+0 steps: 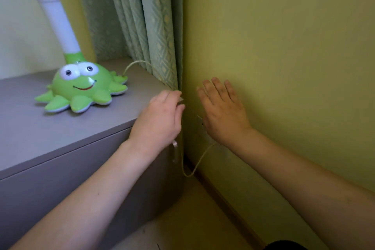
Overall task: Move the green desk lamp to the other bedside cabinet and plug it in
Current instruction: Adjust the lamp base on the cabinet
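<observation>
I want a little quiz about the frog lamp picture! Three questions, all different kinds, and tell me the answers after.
1. True or false: the green lamp stands on top of the grey cabinet.
2. Pick one. The lamp's cord leaves the base and runs toward: A) the ceiling, B) the curtain at the cabinet's back corner, C) the drawer.
3. Fill in: the right hand is spread flat with its fingers ____ against the yellow wall.

Key
1. True.
2. B. A loop of cord also hangs low beside the cabinet, under the hands.
3. Open. The left hand is at the cabinet's corner, by the curtain edge; what it pinches is unclear.
</observation>
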